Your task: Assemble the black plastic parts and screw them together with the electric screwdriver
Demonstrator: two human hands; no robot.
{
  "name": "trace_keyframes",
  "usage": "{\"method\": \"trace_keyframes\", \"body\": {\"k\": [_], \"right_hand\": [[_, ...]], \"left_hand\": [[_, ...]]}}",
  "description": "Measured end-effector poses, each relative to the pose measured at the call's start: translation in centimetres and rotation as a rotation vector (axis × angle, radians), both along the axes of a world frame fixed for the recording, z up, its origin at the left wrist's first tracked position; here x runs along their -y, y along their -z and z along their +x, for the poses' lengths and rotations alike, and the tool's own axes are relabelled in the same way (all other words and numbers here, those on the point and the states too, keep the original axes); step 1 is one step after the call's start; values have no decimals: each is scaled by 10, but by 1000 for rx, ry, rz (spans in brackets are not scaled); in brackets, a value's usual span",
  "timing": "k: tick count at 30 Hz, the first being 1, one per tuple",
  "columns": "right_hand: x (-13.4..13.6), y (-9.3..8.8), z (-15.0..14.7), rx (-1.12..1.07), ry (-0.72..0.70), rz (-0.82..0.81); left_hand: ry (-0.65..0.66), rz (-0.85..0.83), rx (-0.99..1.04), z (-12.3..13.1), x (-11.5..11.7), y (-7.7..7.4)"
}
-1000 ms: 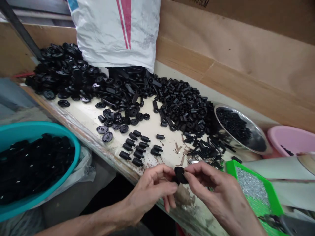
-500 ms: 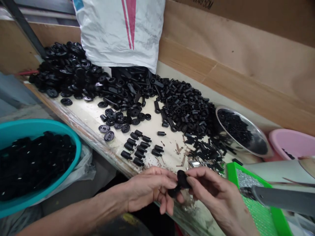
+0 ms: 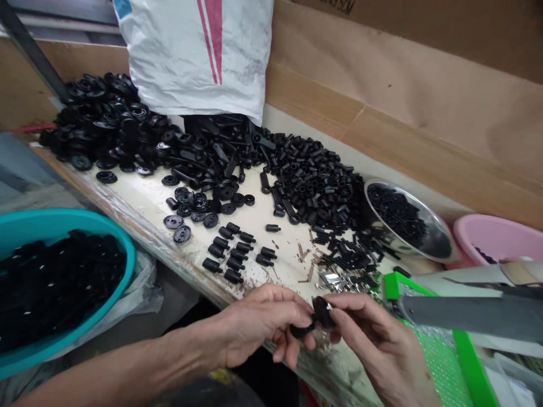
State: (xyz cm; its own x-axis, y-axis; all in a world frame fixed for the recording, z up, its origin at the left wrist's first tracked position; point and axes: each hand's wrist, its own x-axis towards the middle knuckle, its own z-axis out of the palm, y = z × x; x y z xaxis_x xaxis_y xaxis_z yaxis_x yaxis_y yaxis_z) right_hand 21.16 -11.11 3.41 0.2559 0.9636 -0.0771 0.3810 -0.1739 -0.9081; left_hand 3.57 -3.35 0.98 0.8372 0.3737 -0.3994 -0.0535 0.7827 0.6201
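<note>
My left hand [image 3: 258,325] and my right hand [image 3: 373,345] meet at the table's near edge, both pinched on one small black plastic part [image 3: 321,312] held between the fingertips. A darker stub of it sticks out under my left thumb. Just beyond the hands lie small black pegs [image 3: 235,251] in loose rows and a few black round discs [image 3: 181,233]. Thin metal clips [image 3: 335,280] are scattered right above my right hand.
Heaps of black wheels [image 3: 106,121] and black tubes [image 3: 318,181] cover the far table under a white sack [image 3: 199,51]. A steel bowl [image 3: 428,223], pink basin [image 3: 500,234], green tray [image 3: 464,350] and grey bar [image 3: 470,316] stand right. A teal tub [image 3: 112,249] sits left.
The hands have stayed together on the black part, drifting slightly lower and turning it. A grey bar has come into view from the right, over the green tray.
</note>
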Motion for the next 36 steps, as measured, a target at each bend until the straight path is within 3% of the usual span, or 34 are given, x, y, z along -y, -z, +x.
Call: {"method": "trace_keyframes", "body": {"k": [9, 14, 22, 28, 36], "right_hand": [[10, 5, -2, -26, 103, 75], [13, 8, 6, 127, -17, 159], [17, 2, 13, 195, -90, 263], [24, 14, 8, 33, 85, 210], [25, 19, 10, 75, -11, 249]], "left_hand": [[39, 56, -35, 2, -3, -7], [51, 74, -106, 6, -1, -7], [88, 82, -61, 11, 0, -6], [101, 65, -84, 11, 1, -3], [85, 73, -123, 13, 4, 1]]}}
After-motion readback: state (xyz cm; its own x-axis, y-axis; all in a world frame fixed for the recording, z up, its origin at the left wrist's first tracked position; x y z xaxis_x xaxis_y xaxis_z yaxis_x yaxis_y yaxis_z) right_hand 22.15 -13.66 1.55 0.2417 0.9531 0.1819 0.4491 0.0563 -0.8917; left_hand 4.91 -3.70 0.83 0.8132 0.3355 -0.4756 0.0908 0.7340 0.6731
